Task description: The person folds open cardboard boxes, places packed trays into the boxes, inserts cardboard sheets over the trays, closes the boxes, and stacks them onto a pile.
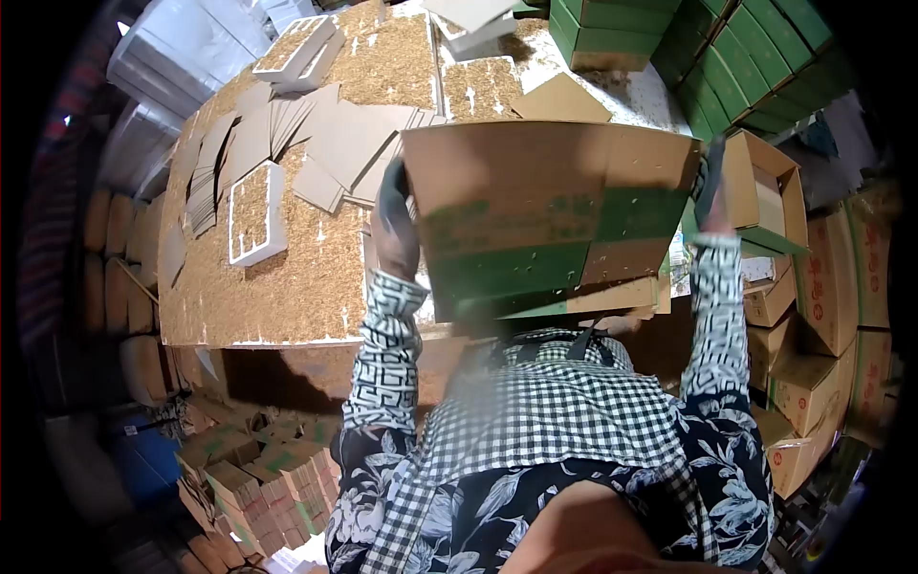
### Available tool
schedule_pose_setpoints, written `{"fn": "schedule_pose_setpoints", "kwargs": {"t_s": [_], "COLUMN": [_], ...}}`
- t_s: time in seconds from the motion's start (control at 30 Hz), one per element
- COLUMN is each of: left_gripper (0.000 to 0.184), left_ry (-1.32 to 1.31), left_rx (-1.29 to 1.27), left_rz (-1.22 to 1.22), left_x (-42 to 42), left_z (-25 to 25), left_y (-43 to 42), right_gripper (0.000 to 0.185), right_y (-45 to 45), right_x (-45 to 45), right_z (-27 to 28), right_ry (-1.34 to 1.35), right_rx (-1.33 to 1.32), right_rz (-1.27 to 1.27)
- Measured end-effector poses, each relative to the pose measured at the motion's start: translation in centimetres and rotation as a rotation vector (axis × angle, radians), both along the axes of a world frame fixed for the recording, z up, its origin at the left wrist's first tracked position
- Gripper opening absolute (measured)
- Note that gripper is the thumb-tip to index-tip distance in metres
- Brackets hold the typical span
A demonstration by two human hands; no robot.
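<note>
A large brown and green cardboard box (535,210) is held up before my chest at the table's front edge. My left hand (395,215), in a dark glove, presses on its left side. On its right side my right hand (710,187), gloved too, grips near the top corner. The fingers of both hands are partly hidden by the cardboard. Left of the box, flat cardboard sheets (354,143) lie fanned out on a layer of brown grainy material (316,297). A white foam tray (256,215) filled with the same material rests there.
More foam trays (298,50) stand at the back of the table. Green boxes (755,72) are stacked at the back right. An open box (765,191) is beside my right hand, with brown cartons (822,287) beyond. Flattened cartons (268,488) are piled on the floor at lower left.
</note>
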State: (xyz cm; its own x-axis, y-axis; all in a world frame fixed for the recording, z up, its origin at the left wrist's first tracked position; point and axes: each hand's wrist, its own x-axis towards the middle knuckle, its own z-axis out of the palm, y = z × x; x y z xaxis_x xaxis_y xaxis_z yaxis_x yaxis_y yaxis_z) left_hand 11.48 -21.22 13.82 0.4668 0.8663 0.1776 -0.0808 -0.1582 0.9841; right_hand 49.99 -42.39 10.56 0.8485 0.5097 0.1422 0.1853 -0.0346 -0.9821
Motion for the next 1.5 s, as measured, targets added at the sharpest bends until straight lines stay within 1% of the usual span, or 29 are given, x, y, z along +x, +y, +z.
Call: {"fn": "schedule_pose_setpoints", "kwargs": {"t_s": [0.03,0.07,0.1,0.13,0.2,0.27,0.3,0.37,0.47,0.5,0.53,0.57,0.67,0.77,0.8,0.83,0.9,0.97,1.0,1.03,1.1,1.17,1.2,1.23,1.27,1.33,1.4,1.43,1.5], "left_gripper": [0.066,0.069,0.073,0.070,0.064,0.062,0.061,0.054,0.049,0.054,0.050,0.046,0.039,0.034,0.036,0.037,0.040,0.040,0.040,0.044,0.052,0.058,0.063,0.042,0.023,0.026,0.033,0.053,0.053], "left_ry": [-0.197,-0.132,-0.031,0.165,-0.207,-0.403,-0.463,-0.334,0.219,0.143,0.307,0.485,0.518,0.264,0.291,0.317,0.432,0.470,0.468,0.548,0.696,0.469,0.358,0.371,0.385,0.216,-0.017,0.056,0.027], "left_rx": [-0.097,-0.079,0.034,0.173,-0.062,-0.168,-0.156,-0.123,0.246,0.302,0.646,0.991,0.719,0.186,0.236,0.290,0.322,0.283,0.230,0.251,0.290,0.234,0.208,0.203,0.197,0.011,-0.059,0.090,-0.118], "left_rz": [-0.091,-0.026,0.046,0.050,-0.004,0.186,0.261,0.107,-0.222,-0.285,-0.368,-0.449,-0.698,-0.553,-0.558,-0.571,-0.666,-0.688,-0.783,-0.716,-0.587,-0.604,-0.619,-0.592,-0.564,-0.359,-0.174,-0.066,0.058], "left_x": [0.7,1.5,1.8,0.6,0.3,-0.9,-1.6,-0.5,1.5,3.6,4.0,4.2,3.4,2.9,2.4,1.9,0.6,-0.8,-0.7,-0.8,-0.8,-1.6,-2.0,-1.9,-1.7,-1.9,-1.1,-1.0,1.9], "left_z": [1.1,2.0,3.3,2.4,4.8,1.4,-1.0,2.1,-1.5,1.8,2.8,3.3,2.6,4.9,4.3,3.2,3.4,4.2,4.4,4.9,5.9,4.5,3.9,4.6,5.3,5.0,3.4,1.6,5.1], "left_y": [0.6,1.1,1.0,3.3,3.1,5.6,6.7,1.4,-5.9,-10.3,-12.0,-12.5,-11.8,-11.4,-12.0,-12.6,-12.7,-12.4,-11.9,-12.1,-13.2,-11.5,-10.7,-10.9,-11.2,-12.3,-12.3,-11.3,-11.1], "right_gripper": [0.038,0.034,0.022,0.022,0.027,0.007,0.019,0.027,0.047,0.053,0.068,0.076,0.083,0.077,0.072,0.054,0.033,0.014,0.015,0.020,0.023,0.021,0.015,0.009,0.004,0.027,0.047,0.054,0.059], "right_y": [0.9,1.9,3.5,3.9,3.5,1.7,0.2,0.7,2.8,3.5,4.4,4.0,3.9,5.4,6.0,5.8,4.3,1.9,0.8,-0.2,2.3,4.7,5.6,6.0,6.1,6.6,7.2,7.3,8.9], "right_x": [3.4,2.5,1.0,0.6,-4.5,-11.0,-12.3,-10.0,-5.3,-4.3,-4.1,-5.1,-5.1,-5.2,-4.7,-5.0,-5.1,-5.7,-5.1,-4.3,-4.1,-8.5,-10.9,-12.8,-13.8,-10.9,-7.7,-6.9,-5.2], "right_z": [-1.6,0.8,2.7,3.0,6.9,8.8,8.9,6.9,6.6,6.6,5.9,6.9,6.0,6.2,6.1,7.9,9.3,10.8,9.4,8.0,10.3,9.3,6.1,2.5,2.3,4.8,7.7,9.0,6.3], "right_ry": [-0.256,-0.515,0.117,0.000,0.045,-0.044,-0.148,-0.284,-0.358,-0.153,-0.253,-0.609,-1.029,-0.873,-0.913,-0.831,-0.963,-0.679,-0.816,-0.949,-1.123,-1.263,-1.448,-1.625,-1.729,-1.468,-1.323,-1.259,-0.820], "right_rx": [-0.014,-0.026,-0.024,0.105,0.357,0.458,0.371,0.121,0.180,0.231,0.150,0.036,-0.135,-0.039,-0.069,0.002,0.207,0.473,0.385,0.294,0.117,-0.134,-0.122,-0.107,-0.173,0.198,0.109,-0.122,0.145], "right_rz": [0.031,0.057,-0.162,-0.142,-0.096,0.047,0.265,0.229,0.326,0.414,0.490,0.568,0.534,0.453,0.457,0.538,0.645,1.247,1.224,1.193,1.170,1.222,1.118,1.003,1.124,0.603,0.259,0.167,0.478]}}
